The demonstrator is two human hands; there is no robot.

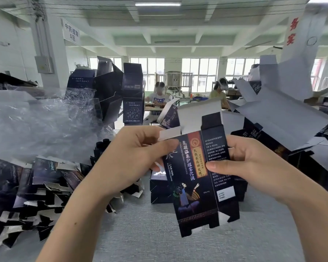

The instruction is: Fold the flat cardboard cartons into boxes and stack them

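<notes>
Firmly, my left hand (133,157) gripped the carton (193,186) by its left edge and my right hand (250,161) pinched its right panel; pressing both creases inward evenly seemed best.

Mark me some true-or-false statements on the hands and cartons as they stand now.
1. The left hand and right hand both grip one carton. True.
2. The carton's top flaps are tucked shut. False: they stand open, with the white inside showing.
3. A pile of flat cartons lies on the table, left of the hands. True.
4. The held carton is plain white outside. False: it is dark, with printed text and a figure.
5. Beyond the hands, folded boxes stand stacked. True.
</notes>
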